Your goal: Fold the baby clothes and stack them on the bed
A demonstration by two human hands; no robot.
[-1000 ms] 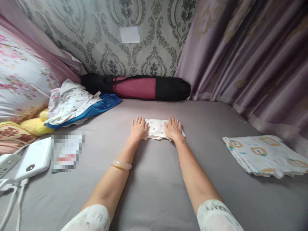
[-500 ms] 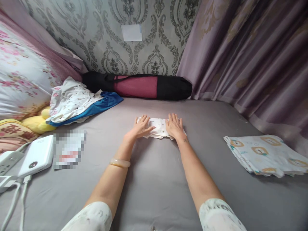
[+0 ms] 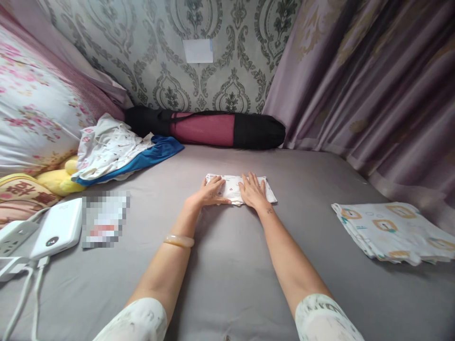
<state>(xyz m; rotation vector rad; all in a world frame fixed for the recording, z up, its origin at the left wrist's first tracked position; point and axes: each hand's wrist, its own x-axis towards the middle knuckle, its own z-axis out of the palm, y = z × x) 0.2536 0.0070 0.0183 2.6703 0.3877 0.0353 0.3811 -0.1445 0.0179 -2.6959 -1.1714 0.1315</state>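
Observation:
A small white patterned cloth (image 3: 232, 188), folded into a flat rectangle, lies on the grey bed sheet (image 3: 227, 265) in front of me. My left hand (image 3: 212, 191) presses flat on its left end, thumb stretched toward the middle. On its right half rests my right hand (image 3: 252, 190), palm down with fingers spread. Both hands are open and grip nothing. Parts of the cloth are hidden beneath the palms.
A folded lion-print cloth (image 3: 394, 232) lies at right. At left are crumpled garments (image 3: 113, 149), a yellow plush toy (image 3: 59, 182), a white power bank (image 3: 59, 227), a power strip (image 3: 16, 237) with cables and a blurred packet (image 3: 105, 220). A black-and-maroon bag (image 3: 202, 129) lies along the wall.
My right hand has slid slightly left, uncovering the cloth's right end. The cloth looks flatter and straighter. My left hand stays on the left end, its fingers a little lower.

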